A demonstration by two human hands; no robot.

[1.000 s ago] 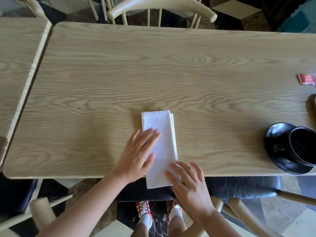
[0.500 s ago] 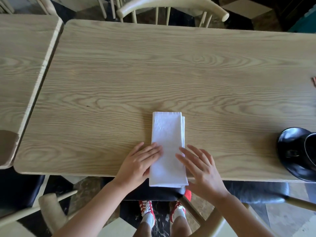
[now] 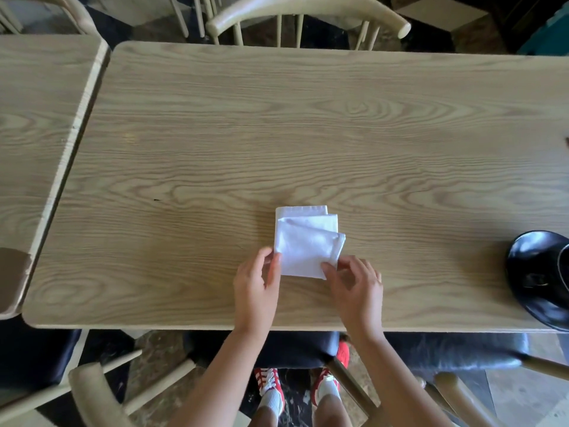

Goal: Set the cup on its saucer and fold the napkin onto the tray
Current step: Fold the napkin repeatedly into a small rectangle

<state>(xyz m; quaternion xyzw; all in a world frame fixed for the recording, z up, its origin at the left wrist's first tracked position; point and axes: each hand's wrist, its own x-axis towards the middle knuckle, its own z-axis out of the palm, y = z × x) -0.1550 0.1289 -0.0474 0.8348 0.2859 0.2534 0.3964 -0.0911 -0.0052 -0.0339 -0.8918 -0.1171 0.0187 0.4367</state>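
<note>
A white napkin [image 3: 304, 241] lies on the wooden table [image 3: 277, 134] near its front edge, its near half lifted and folded back over the far half. My left hand [image 3: 257, 285] pinches the napkin's near left corner. My right hand [image 3: 354, 285] pinches the near right corner. At the right edge of the view a black saucer [image 3: 529, 272] sits on the table with a black cup [image 3: 565, 266] on it, cut off by the frame. No tray is in view.
A second wooden table [image 3: 37, 134] adjoins on the left. A pale wooden chair [image 3: 308, 13] stands at the far side, and more chairs [image 3: 92, 392] stand at the near side by my legs. The saucer overhangs the table's front edge slightly.
The napkin lay as a long strip under my flat hands, hanging over the front edge. Both hands have now gripped its near corners and folded that end away from me over the rest.
</note>
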